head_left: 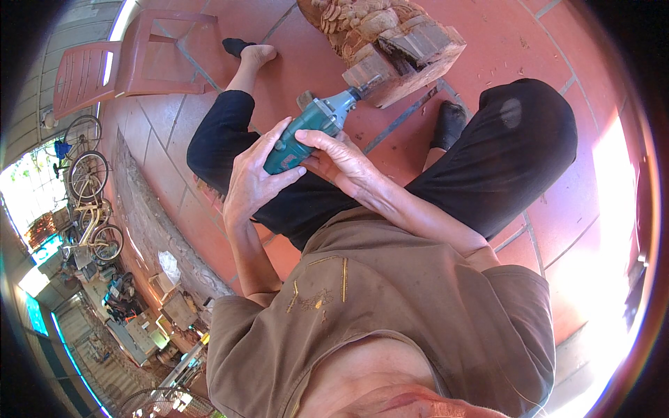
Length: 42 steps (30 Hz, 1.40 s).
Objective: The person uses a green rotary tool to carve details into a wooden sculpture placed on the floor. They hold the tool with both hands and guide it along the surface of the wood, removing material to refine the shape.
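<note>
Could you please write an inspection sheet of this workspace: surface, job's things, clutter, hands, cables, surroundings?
Surface: red tiled floor, wood chips scattered near the block.
Job's things: teal power tool, its tip against the base of a carved wooden block.
Clutter: a flat metal bar on the floor beside the block.
Hands: left hand and right hand both wrapped around the tool body.
Cables: nothing seen.
Surroundings: red plastic chair tipped over; bicycles beyond a stone kerb.
</note>
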{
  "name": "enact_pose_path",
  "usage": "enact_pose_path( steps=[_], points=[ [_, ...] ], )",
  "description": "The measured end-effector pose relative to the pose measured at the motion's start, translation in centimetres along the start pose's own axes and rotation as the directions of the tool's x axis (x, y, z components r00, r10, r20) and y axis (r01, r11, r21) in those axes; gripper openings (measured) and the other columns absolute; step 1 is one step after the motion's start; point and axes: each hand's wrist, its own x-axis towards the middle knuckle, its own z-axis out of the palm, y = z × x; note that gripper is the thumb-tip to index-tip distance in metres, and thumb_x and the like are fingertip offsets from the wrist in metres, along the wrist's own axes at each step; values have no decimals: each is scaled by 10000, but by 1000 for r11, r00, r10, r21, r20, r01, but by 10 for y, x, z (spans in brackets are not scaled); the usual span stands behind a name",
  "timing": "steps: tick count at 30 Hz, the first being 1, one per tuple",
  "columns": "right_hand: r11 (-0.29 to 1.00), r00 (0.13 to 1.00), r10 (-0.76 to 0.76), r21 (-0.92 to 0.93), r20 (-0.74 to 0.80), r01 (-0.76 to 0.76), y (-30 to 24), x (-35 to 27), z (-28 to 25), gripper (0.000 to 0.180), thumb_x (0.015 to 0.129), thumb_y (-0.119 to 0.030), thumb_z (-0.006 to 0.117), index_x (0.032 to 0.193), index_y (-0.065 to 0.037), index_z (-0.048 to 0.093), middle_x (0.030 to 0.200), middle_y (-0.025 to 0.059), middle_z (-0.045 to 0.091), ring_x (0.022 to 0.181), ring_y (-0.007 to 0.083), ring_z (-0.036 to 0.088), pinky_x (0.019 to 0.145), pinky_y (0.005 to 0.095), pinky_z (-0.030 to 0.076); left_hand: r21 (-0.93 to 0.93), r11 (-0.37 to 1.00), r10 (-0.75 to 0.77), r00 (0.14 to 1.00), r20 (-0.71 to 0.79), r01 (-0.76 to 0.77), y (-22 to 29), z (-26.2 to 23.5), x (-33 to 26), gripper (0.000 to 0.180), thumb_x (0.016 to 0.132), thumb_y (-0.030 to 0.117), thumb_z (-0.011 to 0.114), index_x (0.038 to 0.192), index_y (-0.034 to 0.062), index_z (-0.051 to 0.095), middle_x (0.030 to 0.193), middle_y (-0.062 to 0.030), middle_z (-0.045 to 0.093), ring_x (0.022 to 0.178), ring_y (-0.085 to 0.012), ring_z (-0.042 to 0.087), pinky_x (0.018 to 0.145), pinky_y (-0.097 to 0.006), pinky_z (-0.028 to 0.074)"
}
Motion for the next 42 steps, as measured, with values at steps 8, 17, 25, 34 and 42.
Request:
enact_pose_path(
  steps=[8,17,25,34,42],
  points=[
    [1000,1000,12,-6,-10,-12,-1,1,-1,418,851,-285,775,1172,-102,580,1101,28,638,1053,147,611,950,353,488,18,1000,12,1000,-24,-11,3,2,0,745,700,91,837,1377,50,528,1216,-190,653,1053,-284,677,892,-356,539],
    [1000,1000,19,21,21,-19,-4,-2,1,422,849,-276,778,1179,-110,576,1105,23,638,1049,133,609,943,335,486,42,999,2,1000,-5,-2,8,-1,1,756,694,96,836,1380,54,522,1199,-182,658,1042,-290,682,881,-358,542],
    [999,999,-2,50,34,0,-5,-4,4,425,852,-262,774,1191,-105,573,1100,24,647,1043,134,613,949,334,481,88,996,15,1000,-9,-14,12,-4,-1,766,689,100,836,1384,59,517,1182,-183,660,1027,-289,686,870,-357,547],
    [996,999,13,84,37,-17,-4,-6,1,366,851,-241,775,1147,-114,601,1096,20,648,1046,139,611,955,339,478,90,996,6,1000,-2,-6,15,-1,-2,766,687,92,840,1382,59,519,1174,-180,663,1018,-286,691,859,-359,554],
    [992,999,28,125,41,-33,-5,-7,2,386,851,-189,776,1166,-94,575,1099,27,636,1057,151,608,986,364,486,109,994,-2,1000,14,1,18,-3,-1,768,687,91,836,1385,60,516,1129,-170,670,985,-284,695,844,-361,555]
  ],
)
